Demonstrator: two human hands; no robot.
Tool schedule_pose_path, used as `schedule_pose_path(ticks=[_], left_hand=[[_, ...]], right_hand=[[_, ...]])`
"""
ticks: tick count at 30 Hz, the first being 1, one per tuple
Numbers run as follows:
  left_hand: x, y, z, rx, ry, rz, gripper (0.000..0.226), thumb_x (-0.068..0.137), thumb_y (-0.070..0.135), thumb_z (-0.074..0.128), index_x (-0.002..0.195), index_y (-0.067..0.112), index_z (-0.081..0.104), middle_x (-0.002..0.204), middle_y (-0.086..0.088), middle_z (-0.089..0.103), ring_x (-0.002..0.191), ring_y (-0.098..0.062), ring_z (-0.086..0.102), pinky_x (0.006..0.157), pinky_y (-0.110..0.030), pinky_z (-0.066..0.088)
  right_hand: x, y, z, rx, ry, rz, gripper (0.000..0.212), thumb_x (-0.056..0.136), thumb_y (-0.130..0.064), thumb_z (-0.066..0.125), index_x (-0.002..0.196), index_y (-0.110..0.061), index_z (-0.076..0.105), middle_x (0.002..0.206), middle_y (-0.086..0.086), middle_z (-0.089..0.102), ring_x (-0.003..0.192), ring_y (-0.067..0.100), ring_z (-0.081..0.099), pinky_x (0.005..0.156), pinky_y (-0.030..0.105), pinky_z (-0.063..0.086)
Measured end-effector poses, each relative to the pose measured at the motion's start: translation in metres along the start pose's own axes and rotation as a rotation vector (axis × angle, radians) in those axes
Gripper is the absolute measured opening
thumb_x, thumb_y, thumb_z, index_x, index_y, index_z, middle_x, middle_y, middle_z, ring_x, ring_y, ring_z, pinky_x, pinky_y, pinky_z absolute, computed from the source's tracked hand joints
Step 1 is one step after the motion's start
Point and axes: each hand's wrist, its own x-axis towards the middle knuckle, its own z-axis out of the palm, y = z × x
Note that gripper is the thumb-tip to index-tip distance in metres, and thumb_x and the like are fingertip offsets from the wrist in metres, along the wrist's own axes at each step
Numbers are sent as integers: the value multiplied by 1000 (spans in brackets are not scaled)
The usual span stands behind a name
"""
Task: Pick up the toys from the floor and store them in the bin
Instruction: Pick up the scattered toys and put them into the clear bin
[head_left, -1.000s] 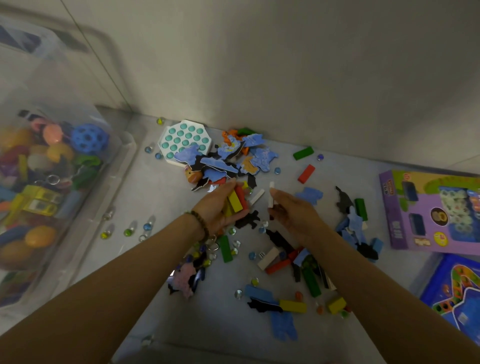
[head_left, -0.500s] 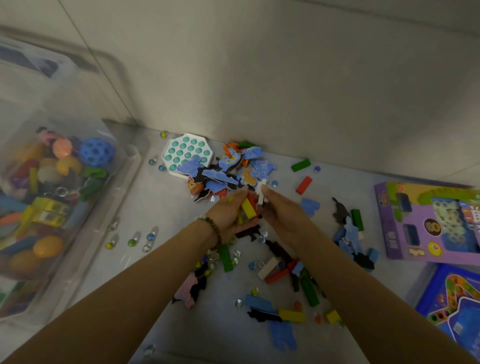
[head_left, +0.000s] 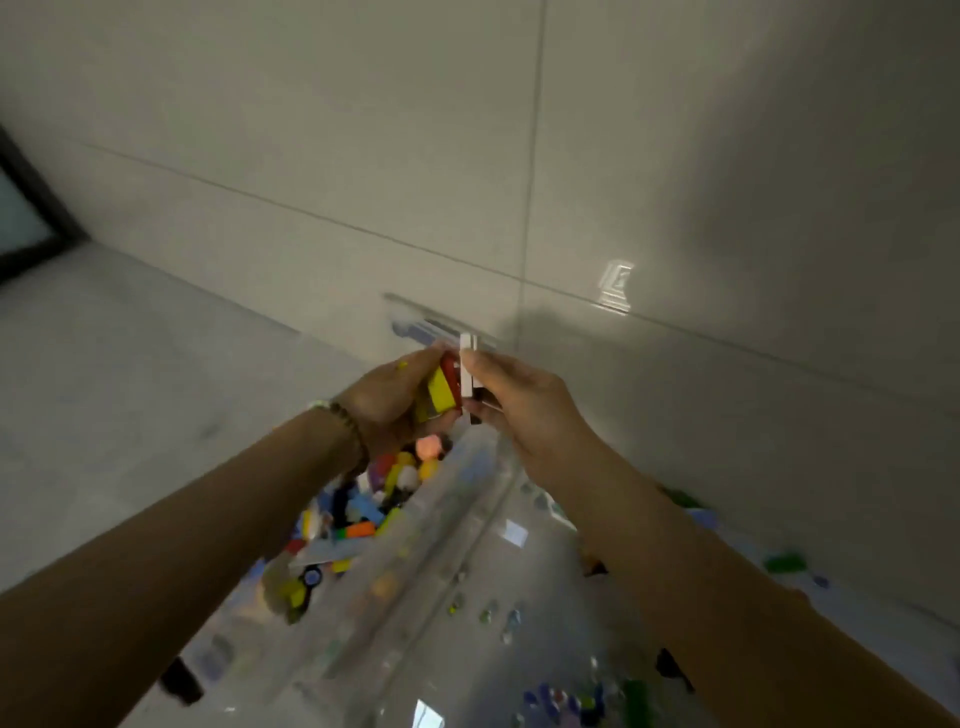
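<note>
**Blocks held over the bin, ready to drop**

The left hand (head_left: 387, 400) is cupped, its fingers curled round a yellow block (head_left: 440, 391) and a red block (head_left: 451, 371). The right hand (head_left: 519, 395), touching it on the right, pinches a white block (head_left: 466, 364) upright between thumb and fingertips. Both hover above the clear bin (head_left: 452, 540), where a heap of coloured toys (head_left: 363, 514) lies just below the left wrist.

This looks like the storing step. The next move calls for uncurling both hands over the opening, left of the bin's near wall, so nothing bounces out. Marbles (head_left: 488, 613) and a green block (head_left: 784, 561), blurred, remain on the floor to the right.
</note>
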Motion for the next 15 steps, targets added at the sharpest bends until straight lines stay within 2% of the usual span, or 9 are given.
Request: schedule_pose_path(ticks=[2,4,6,8,9,11,13,14,15], left_hand=[[-10,3,-38,16,57,-22,33,94,43,43,103,18,61,84,-4,67,71,-12,62,54,-19,54],[-16,-6,-68,30,78,-84,45,93,47,42,122,15,56,102,-8,64,87,-19,61,69,-28,56],[-21,-21,-90,70,95,-207,57,91,54,37,138,21,41,130,-7,51,115,-27,51,88,-43,47],[-22,-35,-104,175,160,-264,63,91,56,33,146,24,27,151,-4,28,137,-29,28,100,-49,32],[-20,-41,-109,243,202,-234,62,93,54,32,146,23,25,153,-5,25,139,-29,24,103,-47,29],[-15,-46,-109,372,255,-84,56,96,46,33,144,17,30,151,-5,29,136,-25,30,104,-35,29],[-11,-45,-96,473,233,97,50,96,40,38,139,15,38,147,-2,36,126,-14,39,95,-11,32],[-9,-45,-85,505,208,169,49,95,40,41,138,15,40,144,-1,40,121,-9,40,89,-3,32],[-7,-46,-72,524,184,226,50,93,41,44,137,18,41,142,0,42,121,-7,41,88,-4,32]], right_hand=[[10,13,38,-34,-43,53,31,84,-15,66,111,1,64,113,19,66,90,21,64,64,18,57],[18,31,60,-124,-76,136,30,84,-20,67,109,-4,64,109,14,66,93,21,64,68,21,57],[26,47,64,-317,-76,190,36,84,-25,68,116,-10,60,102,3,64,85,15,63,77,29,57],[31,56,53,-561,-72,123,48,83,-29,69,126,-16,53,115,0,58,95,14,59,90,35,53],[31,58,44,-645,-85,57,50,82,-30,69,128,-18,52,124,0,54,105,14,55,91,32,49],[29,55,23,-729,-112,-79,52,81,-30,70,128,-21,51,130,-4,49,114,9,45,89,23,40],[25,51,-2,-774,-101,-171,51,80,-28,70,127,-24,52,126,-11,46,113,2,40,84,14,36],[22,49,-16,-784,-91,-191,49,80,-27,70,125,-26,52,125,-13,45,114,-1,39,81,8,36],[19,47,-30,-783,-77,-198,47,81,-25,70,124,-28,52,126,-14,44,114,-2,38,78,3,36]])
